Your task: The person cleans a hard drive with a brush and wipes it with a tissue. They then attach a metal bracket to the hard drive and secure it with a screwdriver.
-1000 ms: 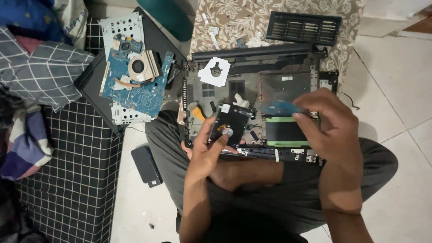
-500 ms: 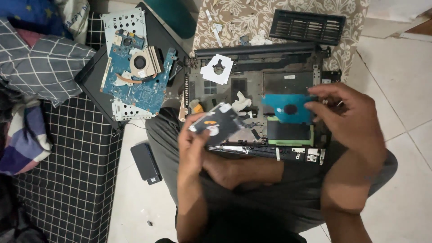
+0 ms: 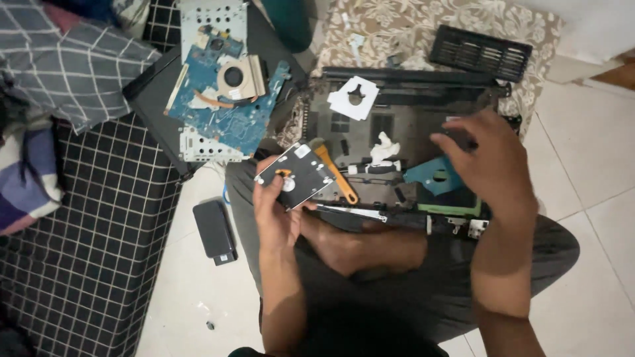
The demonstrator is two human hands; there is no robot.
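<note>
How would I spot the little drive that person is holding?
Start at the opened laptop base on the person's lap. At its left edge, the left hand holds up the hard drive: a flat dark rectangle with a pale label and round centre, unlike the orange-handled tool beside it.

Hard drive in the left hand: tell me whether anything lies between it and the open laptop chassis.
An orange-handled tool lies on the chassis right beside the hard drive held by the left hand. White scraps lie further in.

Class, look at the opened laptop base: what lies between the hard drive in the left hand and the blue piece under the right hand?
In the head view, an orange-handled tool and crumpled white paper lie between the hard drive and blue piece.
</note>
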